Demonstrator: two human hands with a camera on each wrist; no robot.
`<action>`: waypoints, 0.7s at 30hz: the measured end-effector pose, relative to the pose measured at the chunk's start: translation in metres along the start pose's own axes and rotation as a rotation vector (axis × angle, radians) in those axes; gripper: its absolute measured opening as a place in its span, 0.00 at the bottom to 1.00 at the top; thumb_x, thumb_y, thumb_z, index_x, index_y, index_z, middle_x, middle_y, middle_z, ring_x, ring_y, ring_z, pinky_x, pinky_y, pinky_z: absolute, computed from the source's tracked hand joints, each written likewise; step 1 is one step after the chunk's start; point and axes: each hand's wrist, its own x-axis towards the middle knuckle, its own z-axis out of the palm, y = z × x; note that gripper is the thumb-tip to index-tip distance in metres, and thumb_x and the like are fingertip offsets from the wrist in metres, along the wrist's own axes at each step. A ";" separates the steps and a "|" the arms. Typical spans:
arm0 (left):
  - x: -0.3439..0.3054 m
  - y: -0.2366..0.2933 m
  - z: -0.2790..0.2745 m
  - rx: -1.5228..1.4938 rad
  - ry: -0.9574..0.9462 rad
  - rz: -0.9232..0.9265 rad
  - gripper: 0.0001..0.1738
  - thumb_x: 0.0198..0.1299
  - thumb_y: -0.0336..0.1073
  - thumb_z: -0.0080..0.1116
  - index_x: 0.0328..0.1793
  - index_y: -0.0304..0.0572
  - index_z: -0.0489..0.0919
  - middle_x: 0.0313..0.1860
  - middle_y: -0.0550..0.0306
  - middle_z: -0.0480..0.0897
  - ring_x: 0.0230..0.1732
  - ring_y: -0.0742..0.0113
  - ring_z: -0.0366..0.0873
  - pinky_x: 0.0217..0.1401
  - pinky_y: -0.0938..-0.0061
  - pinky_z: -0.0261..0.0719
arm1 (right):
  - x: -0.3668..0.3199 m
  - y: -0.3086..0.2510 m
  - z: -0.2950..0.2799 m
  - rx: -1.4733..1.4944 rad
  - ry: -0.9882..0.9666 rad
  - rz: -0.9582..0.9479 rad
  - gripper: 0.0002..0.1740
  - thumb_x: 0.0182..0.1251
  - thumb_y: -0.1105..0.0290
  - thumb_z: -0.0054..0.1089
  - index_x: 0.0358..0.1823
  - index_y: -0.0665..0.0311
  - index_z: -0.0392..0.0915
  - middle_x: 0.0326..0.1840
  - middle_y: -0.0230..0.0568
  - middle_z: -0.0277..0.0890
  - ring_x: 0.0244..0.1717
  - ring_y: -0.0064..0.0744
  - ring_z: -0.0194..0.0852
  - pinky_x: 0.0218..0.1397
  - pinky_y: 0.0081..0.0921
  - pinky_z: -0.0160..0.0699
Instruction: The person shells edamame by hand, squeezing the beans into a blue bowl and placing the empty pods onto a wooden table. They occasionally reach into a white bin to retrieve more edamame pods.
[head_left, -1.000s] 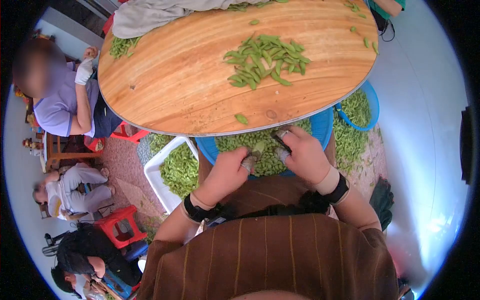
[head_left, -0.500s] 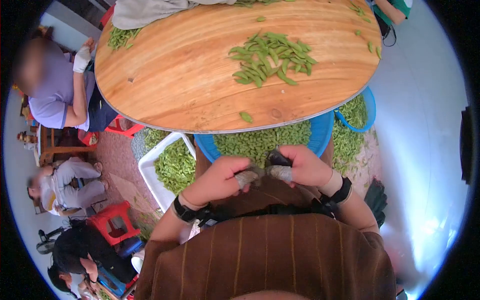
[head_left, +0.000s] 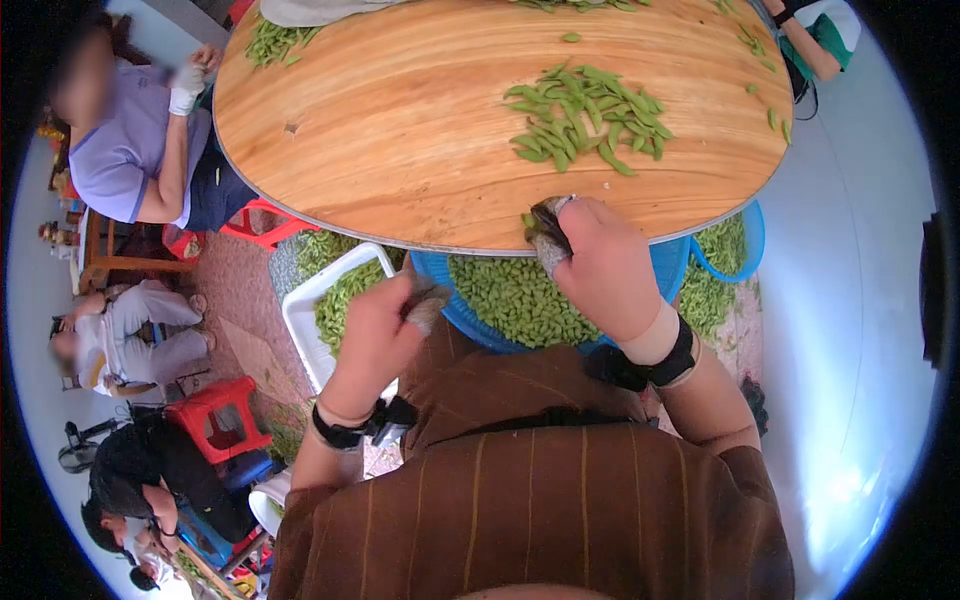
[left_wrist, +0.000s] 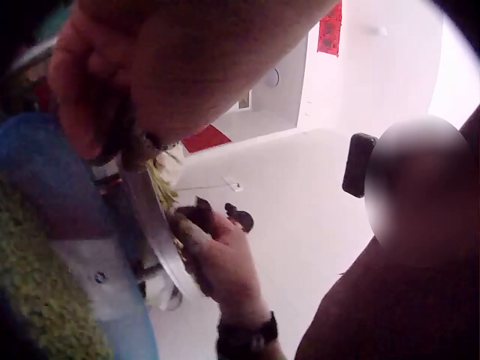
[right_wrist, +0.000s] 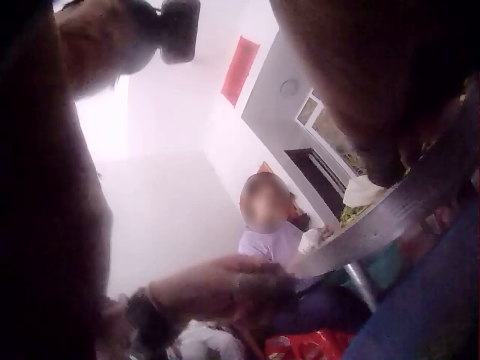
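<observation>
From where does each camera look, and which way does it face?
Head: on the head, facing down at the table, blue basin, left hand, right hand, brown shirt.
Left wrist: below the table rim, facing across; left hand near, right hand beyond.
Right wrist: low, facing up and across; right hand near, left hand beyond.
Shared: both hands, in all three.

At the tabletop's (head_left: pixel 400 130) near edge sits my right hand (head_left: pixel 600 265), above the basin (head_left: pixel 455 310) of pods tucked under that edge, in front of my lap. My left hand (head_left: pixel 385 325) hangs left of the basin, beside 1 tray (head_left: pixel 300 320). A pile of pods (head_left: pixel 585 115) lies toward the tabletop's far right; 1 bucket (head_left: pixel 752 240) stands beneath the right edge; another person (head_left: pixel 130 150) sits at the left edge.
</observation>
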 end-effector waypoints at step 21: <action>0.036 0.059 0.052 -1.226 -0.587 -0.437 0.11 0.70 0.39 0.45 0.45 0.42 0.76 0.24 0.63 0.78 0.21 0.77 0.73 0.21 0.84 0.65 | -0.031 0.016 -0.036 0.698 -0.331 0.473 0.08 0.58 0.73 0.60 0.38 0.67 0.76 0.27 0.39 0.76 0.28 0.26 0.71 0.34 0.27 0.72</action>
